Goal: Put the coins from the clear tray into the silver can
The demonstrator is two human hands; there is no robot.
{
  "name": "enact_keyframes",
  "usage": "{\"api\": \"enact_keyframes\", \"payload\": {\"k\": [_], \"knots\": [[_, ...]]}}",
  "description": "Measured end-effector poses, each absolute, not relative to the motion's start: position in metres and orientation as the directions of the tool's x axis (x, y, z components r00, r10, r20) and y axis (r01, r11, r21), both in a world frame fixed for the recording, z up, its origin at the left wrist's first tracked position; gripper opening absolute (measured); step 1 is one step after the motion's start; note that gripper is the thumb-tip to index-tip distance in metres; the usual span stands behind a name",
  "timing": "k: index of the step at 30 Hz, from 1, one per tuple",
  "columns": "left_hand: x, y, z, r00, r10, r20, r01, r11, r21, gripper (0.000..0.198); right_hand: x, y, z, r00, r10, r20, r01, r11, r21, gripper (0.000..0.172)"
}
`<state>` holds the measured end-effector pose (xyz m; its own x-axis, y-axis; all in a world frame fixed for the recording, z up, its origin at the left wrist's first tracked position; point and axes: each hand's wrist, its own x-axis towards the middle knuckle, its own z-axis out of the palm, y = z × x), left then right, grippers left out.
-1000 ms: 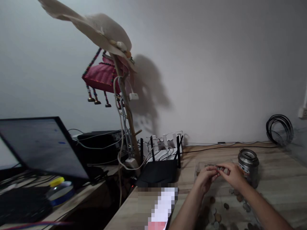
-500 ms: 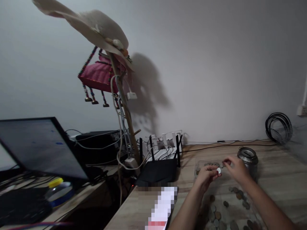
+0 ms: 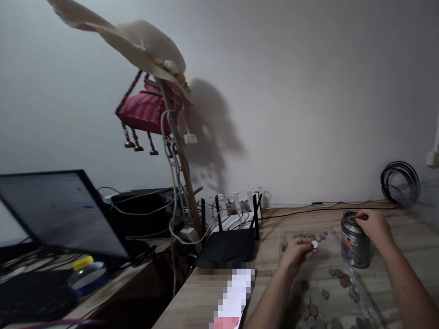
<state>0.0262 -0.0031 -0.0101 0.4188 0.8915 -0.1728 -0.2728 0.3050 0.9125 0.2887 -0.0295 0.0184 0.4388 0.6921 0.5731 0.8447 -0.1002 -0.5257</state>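
Where the tabletop [image 3: 274, 228] lies nearest, loose coins [image 3: 313, 310] are spread flat on clear plastic [image 3: 358, 290], mostly apart from one another; by this spacing single pieces are presumably made easy to pick out, and the plastic edge at the right may serve to keep them from straying. Just beyond, a pale coin [image 3: 314, 244] is pinched between thumb and fingers of the left hand [image 3: 297, 253], its face turned partly outward and its rim left exposed. By this fingertip grip, it is judged, the piece can be passed on without being regripped. To the right, the tin [image 3: 356, 246] is stood upright, slotted lid [image 3: 349, 220] uppermost, within easy reach of both hands. The right hand [image 3: 373, 226] is brought over its top from the right, fingers bent downward and fingertips gathered at the lid; by that angle they are apparently lined up with the slot. Whether anything is gripped there cannot be told, the fingertips being turned from view. Behind the left hand, a further row of coins [image 3: 310, 236] is set out on clear plastic. At the wall, a black cable [image 3: 399, 183] is kept coiled, well apart from the coins.
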Motion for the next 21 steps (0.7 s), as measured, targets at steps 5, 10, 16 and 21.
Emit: {"api": "enact_keyframes", "payload": {"k": [5,10,16,21], "knots": [[0.026,-0.002,-0.011,0.425,0.889,-0.170,-0.283,0.309,0.908,0.012,0.267,-0.044,0.032,0.403,0.550,0.731,0.910,-0.159,-0.383,0.024],[0.025,-0.002,-0.012,0.434,0.885,-0.167,-0.286,0.311,0.906,0.015,0.206,-0.051,0.027,0.110,0.664,0.739,0.905,0.239,-0.350,0.026],[0.026,-0.003,-0.011,0.464,0.872,-0.157,-0.314,0.328,0.891,0.016,0.161,-0.045,0.001,-0.161,0.881,0.444,0.784,0.388,-0.485,0.028],[0.026,-0.006,-0.009,0.499,0.841,-0.209,-0.315,0.400,0.861,0.014,0.175,-0.044,0.007,-0.026,0.858,0.513,0.823,0.310,-0.476,0.032]]}}
